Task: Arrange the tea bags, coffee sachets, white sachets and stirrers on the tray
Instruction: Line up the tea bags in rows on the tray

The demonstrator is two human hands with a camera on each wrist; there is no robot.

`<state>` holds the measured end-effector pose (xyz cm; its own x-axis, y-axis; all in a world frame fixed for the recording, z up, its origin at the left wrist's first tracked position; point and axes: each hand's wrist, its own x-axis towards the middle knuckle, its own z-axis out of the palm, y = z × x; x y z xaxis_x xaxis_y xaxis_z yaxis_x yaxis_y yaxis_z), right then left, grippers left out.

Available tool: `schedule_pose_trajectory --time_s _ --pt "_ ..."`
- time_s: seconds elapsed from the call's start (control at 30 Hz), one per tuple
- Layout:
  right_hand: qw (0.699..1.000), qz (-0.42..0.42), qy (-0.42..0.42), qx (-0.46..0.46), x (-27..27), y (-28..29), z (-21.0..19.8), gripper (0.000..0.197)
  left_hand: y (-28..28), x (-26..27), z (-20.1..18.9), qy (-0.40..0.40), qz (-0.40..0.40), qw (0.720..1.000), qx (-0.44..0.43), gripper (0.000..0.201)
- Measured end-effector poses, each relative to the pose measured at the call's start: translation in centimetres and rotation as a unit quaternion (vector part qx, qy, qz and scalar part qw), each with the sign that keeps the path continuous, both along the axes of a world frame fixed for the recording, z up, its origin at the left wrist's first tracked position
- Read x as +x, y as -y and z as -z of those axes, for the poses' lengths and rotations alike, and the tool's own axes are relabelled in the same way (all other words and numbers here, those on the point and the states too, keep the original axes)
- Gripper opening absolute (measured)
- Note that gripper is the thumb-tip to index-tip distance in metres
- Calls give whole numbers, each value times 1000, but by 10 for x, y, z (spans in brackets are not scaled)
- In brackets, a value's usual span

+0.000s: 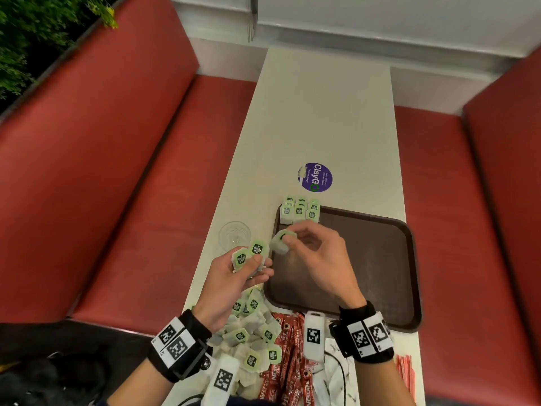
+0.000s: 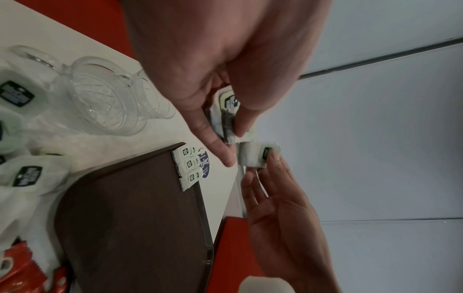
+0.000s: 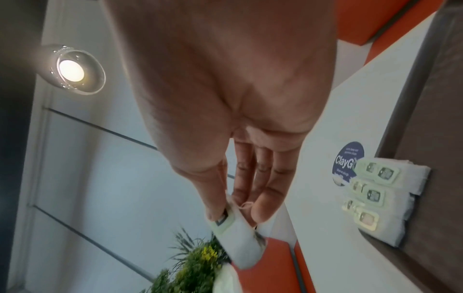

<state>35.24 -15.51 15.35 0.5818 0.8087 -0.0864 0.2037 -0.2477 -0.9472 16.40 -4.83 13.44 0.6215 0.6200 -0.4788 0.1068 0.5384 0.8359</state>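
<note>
While pinching a single tea bag (image 1: pixel 280 241) by its green tag between thumb and fingertips, held right hand (image 1: pixel 317 253) above the tray's (image 1: pixel 380 259) near-left part, other fingers loosely extended. Gripped a small stack of tea bags (image 1: pixel 248 254) in left hand (image 1: pixel 234 276), thumb pressed over the front one, just beyond the tray's left edge and above the table (image 1: pixel 322 112). Showed, in the left wrist view, that stack (image 2: pixel 225 115) clamped between thumb and fingers, with the right hand's (image 2: pixel 280 198) bag (image 2: pixel 253 156) just beside it, the two apparently apart. Showed, in the right wrist view, the held bag (image 3: pixel 238 243) hanging from thumb and fingertips. Sat arranged at the tray's far-left corner: three short rows of tea bags (image 1: pixel 299 210), overlapping, tags pointing away and partly over the rim. Lay heaped at the table's near edge, left of the tray: loose tea bags (image 1: pixel 251 341); beside them to the right, red coffee sachets (image 1: pixel 288 361), then white sachets (image 1: pixel 336 373), partly hidden by wrist gear. Lay at the near-right edge of the table: red stirrers (image 1: pixel 405 376). Stood left of the tray's far-left corner: a clear glass (image 1: pixel 234 235). Stuck beyond the tray: a round purple sticker (image 1: pixel 315 177).
</note>
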Motion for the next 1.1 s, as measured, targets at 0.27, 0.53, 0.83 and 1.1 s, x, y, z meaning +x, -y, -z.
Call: schedule_pose_trajectory --time_s 0.27,0.53,0.83,1.1 --pt "967 -35 164 -193 66 -41 79 9 -4 -14 1 -7 -11 1000 -2 22" --pt "927 -124 197 -293 87 -107 130 17 -12 -21 4 -14 -18 1000 -3 23" --pt "916 -61 262 -297 89 -118 141 18 -18 -25 6 -16 -28 999 -9 25" --pt "935 16 258 -243 77 -104 149 24 -20 -24 5 -12 -27 1000 -10 25"
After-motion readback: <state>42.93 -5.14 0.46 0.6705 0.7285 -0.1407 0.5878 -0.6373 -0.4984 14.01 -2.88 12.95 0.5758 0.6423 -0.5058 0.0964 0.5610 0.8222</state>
